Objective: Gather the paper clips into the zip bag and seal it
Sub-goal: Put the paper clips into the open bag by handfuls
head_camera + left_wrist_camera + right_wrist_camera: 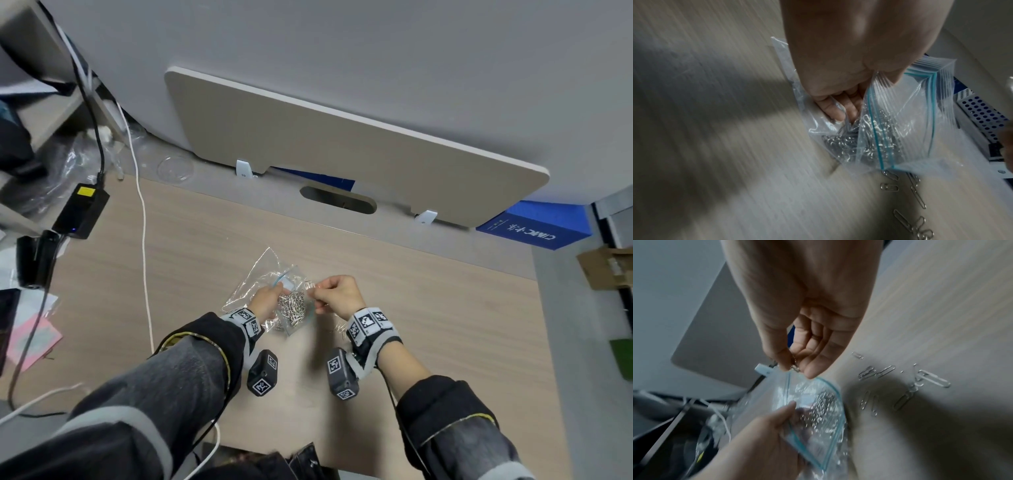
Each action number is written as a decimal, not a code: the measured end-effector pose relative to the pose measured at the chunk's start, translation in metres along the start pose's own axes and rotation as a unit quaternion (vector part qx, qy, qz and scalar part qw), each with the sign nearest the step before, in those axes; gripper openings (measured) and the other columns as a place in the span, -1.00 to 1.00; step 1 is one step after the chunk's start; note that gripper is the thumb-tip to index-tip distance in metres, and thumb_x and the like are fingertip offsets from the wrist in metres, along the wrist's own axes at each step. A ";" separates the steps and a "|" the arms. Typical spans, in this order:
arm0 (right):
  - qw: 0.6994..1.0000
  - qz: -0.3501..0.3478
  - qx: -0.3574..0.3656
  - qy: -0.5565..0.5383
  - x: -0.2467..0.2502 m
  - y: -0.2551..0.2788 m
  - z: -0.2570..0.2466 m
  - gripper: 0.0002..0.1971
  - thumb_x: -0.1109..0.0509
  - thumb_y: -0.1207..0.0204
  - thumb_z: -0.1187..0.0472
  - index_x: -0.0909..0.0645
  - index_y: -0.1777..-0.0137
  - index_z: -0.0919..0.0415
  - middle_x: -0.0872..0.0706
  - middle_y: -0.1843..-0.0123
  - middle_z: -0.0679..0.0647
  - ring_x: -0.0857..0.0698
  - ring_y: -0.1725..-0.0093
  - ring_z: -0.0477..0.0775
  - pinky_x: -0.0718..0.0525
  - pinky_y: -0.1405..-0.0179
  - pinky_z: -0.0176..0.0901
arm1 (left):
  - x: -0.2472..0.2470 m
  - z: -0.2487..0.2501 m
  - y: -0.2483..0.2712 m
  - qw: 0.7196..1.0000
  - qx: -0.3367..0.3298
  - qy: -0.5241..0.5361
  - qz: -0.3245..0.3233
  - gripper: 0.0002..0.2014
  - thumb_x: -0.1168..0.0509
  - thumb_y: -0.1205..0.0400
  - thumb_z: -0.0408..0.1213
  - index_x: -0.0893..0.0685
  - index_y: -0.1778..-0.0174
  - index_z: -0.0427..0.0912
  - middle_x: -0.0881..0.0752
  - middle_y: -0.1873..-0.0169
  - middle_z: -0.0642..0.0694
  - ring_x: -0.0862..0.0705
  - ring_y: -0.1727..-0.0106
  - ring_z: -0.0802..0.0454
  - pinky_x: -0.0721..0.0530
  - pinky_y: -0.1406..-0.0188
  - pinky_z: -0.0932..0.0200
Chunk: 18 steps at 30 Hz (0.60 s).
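A clear zip bag point(297, 317) with a blue zip line hangs open over the wooden desk point(428, 308), a heap of silver paper clips point(875, 139) inside it. My left hand point(270, 300) grips the bag's rim, thumb outside and fingers point(835, 110) inside the mouth point(813, 405). My right hand point(796, 369) pinches a few paper clips just above the bag's mouth. It shows in the head view as right hand point(317, 291). Several loose paper clips point(906, 386) lie on the desk to the right of the bag, also seen as loose clips point(908, 191).
A second clear plastic bag point(251, 274) lies under the zip bag. A white cable point(144, 240) and a black power adapter point(82, 209) are at the left. A beige divider panel point(342, 144) stands behind, with a blue box point(534, 226) at the right.
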State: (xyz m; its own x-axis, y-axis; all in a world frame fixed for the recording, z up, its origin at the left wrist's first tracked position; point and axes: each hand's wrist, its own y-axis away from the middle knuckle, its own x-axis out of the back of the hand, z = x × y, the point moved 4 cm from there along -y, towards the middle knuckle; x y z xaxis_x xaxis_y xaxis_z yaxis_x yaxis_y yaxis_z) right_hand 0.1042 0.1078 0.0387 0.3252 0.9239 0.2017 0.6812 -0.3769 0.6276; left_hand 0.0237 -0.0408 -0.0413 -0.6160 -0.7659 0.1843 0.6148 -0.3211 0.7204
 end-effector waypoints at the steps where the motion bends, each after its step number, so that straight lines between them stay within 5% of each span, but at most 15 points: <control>1: 1.000 -0.002 0.006 0.023 -0.007 -0.001 0.000 -0.81 -0.54 -0.39 0.41 -0.63 0.39 0.26 -0.61 0.60 0.07 -0.55 0.65 -0.05 -0.66 0.56 -0.20 | 0.000 0.000 0.000 1.000 -0.001 -0.001 -0.001 -0.61 -0.02 -0.74 -0.11 -0.70 -0.13 -0.23 -0.56 -0.07 -0.19 -0.53 0.25 0.05 -0.48 0.34 0.19; 10: 0.990 0.133 0.017 0.054 0.027 -0.010 0.012 -0.73 -0.38 -0.47 0.24 -0.68 0.47 0.21 -0.73 0.47 0.15 -0.68 0.47 0.15 -0.78 0.19 0.18 | 0.000 -0.001 0.000 1.000 -0.003 0.019 0.002 -0.61 -0.02 -0.74 -0.14 -0.71 -0.14 -0.26 -0.52 -0.10 -0.17 -0.48 0.27 0.08 -0.45 0.34 0.18; 12: 0.981 0.156 0.007 0.114 0.041 -0.012 0.019 -0.76 -0.35 -0.42 0.23 -0.67 0.48 0.15 -0.75 0.42 0.10 -0.74 0.35 0.19 -0.79 0.12 0.12 | -0.001 0.000 0.000 1.000 -0.003 0.017 0.001 -0.61 -0.02 -0.74 -0.15 -0.70 -0.14 -0.27 -0.52 -0.10 -0.17 -0.48 0.27 0.08 -0.45 0.36 0.18; 15: 0.965 0.122 -0.022 0.230 0.048 -0.012 0.030 -0.82 -0.31 -0.46 0.27 -0.74 0.24 0.12 -0.81 0.10 0.16 -0.76 -0.01 0.21 -0.62 0.03 -0.19 | -0.001 -0.001 0.000 1.000 -0.001 0.012 -0.001 -0.62 -0.03 -0.74 -0.14 -0.71 -0.12 -0.24 -0.52 -0.11 -0.17 -0.49 0.25 0.06 -0.47 0.33 0.17; 18: 0.941 0.082 -0.008 0.328 0.046 -0.018 0.038 -0.76 -0.26 -0.48 0.32 -0.74 -0.01 0.18 -0.70 -0.21 0.22 -0.69 -0.16 0.24 -0.57 -0.10 -0.17 | 0.000 -0.002 -0.002 1.000 0.003 0.012 -0.003 -0.64 -0.03 -0.73 -0.13 -0.70 -0.10 -0.20 -0.54 -0.11 -0.17 -0.52 0.16 -0.01 -0.50 0.27 0.16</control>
State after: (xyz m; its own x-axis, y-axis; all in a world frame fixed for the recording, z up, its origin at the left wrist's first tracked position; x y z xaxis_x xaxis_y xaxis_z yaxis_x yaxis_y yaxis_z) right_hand 0.1316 0.1543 0.0085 -0.0525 0.6978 0.7144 0.6446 -0.5227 0.5579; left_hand 0.0238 -0.0415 -0.0440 -0.6069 -0.7776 0.1643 0.6091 -0.3223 0.7247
